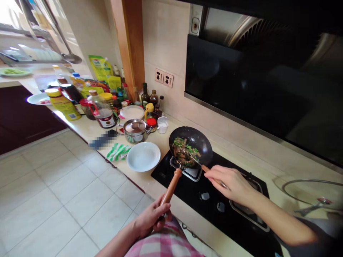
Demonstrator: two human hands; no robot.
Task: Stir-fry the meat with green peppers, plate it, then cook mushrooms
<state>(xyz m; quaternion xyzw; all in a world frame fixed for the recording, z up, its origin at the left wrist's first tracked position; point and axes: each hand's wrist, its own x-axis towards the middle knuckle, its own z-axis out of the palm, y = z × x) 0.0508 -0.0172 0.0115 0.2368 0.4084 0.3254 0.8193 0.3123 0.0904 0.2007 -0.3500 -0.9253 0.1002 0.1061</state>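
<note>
My left hand (155, 217) is wrapped round the wooden handle of a dark wok (205, 144), which is tilted over the left burner of the black gas stove (184, 194). In the wok lies cooked food (184, 151), brown pieces mixed with chopped greens. My right hand (230, 182) is closed round the wooden handle of a spatula (205, 168); its metal end reaches into the food and is partly hidden by it. Left of the wok, on the counter, stands an empty white plate (143, 157), apart from both hands.
A lidded steel pot (134, 130), a green-striped cloth (118, 151) and a white salt box (162, 125) stand near the plate. Several bottles, such as a clear jug (103, 112), crowd the counter's left. A glass lid (313, 192) lies at the right. The range hood (249, 96) hangs above.
</note>
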